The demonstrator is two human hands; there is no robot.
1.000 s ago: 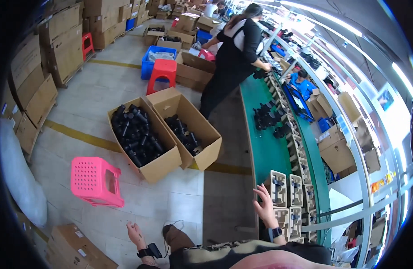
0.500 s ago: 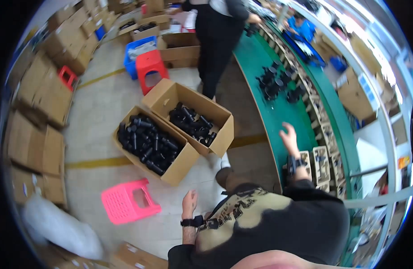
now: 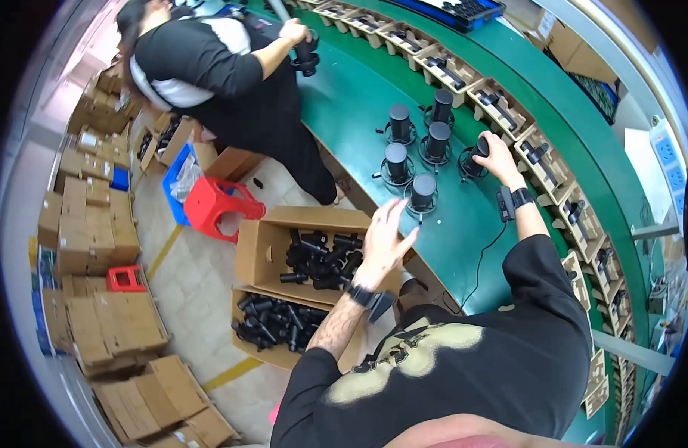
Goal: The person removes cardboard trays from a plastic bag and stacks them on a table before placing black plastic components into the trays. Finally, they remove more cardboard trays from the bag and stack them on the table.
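Several black microphones in ring-shaped mounts stand upright in a group on the green workbench. My right hand closes round the top of the rightmost microphone, whose base is on the bench. Over the bench's near edge is my left hand, fingers spread and nothing in it. It is just beside the nearest microphone; I cannot tell if the fingertips touch it.
Moulded trays holding black parts line the bench's far side. Left of me, two cardboard boxes hold black parts. A co-worker grips a black object at the bench. A red stool and stacked cartons stand on the floor.
My view has turned toward the bench. My right hand has reached forward and taken hold of a microphone. The left hand has come up from my side to the bench edge, fingers spread.
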